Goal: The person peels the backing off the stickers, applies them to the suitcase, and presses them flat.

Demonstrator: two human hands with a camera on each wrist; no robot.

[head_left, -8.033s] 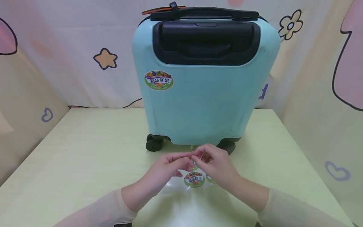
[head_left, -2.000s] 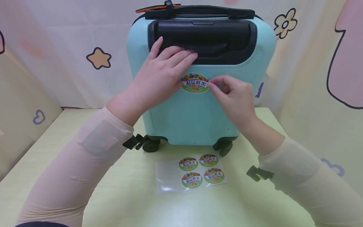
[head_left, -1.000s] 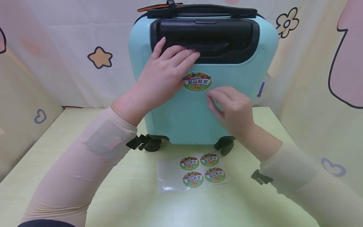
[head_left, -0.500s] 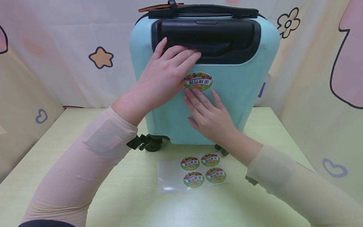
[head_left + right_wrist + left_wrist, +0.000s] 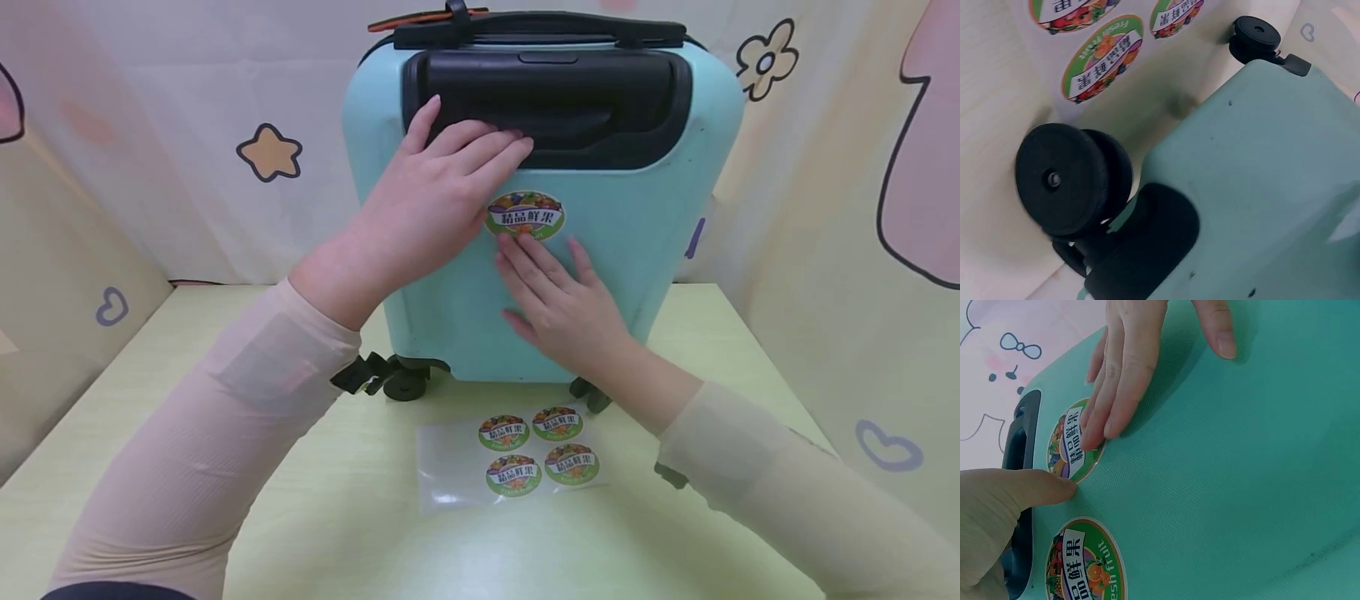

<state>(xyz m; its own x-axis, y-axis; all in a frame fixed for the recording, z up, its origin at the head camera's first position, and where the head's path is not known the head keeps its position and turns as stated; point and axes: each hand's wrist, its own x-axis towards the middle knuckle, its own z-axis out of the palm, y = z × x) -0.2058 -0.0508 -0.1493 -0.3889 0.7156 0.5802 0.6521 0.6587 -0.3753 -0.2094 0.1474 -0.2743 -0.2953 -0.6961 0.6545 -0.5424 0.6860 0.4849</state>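
An upright light-blue suitcase (image 5: 615,225) bears an oval fruit sticker (image 5: 527,210) below its black handle recess. My left hand (image 5: 423,200) lies against the suitcase, its fingers reaching over the recess. In the left wrist view my left thumb (image 5: 1047,487) touches that sticker's edge. My right hand (image 5: 566,317) has its fingers extended, the fingertips (image 5: 507,242) resting on the sticker's lower edge. A second fruit sticker (image 5: 1085,565) on the suitcase shows in the left wrist view; my left hand hides it in the head view.
A clear sheet (image 5: 446,467) with several more fruit stickers lies on the pale table (image 5: 300,500) before the suitcase. Black caster wheels (image 5: 1063,178) stand at the suitcase's bottom corners. A patterned cloth (image 5: 187,167) hangs behind and at both sides.
Both hands were over the sheet earlier. My left hand then went to the suitcase, and my right hand pinched the sticker's right edge, released it, and laid straight fingers on its lower edge.
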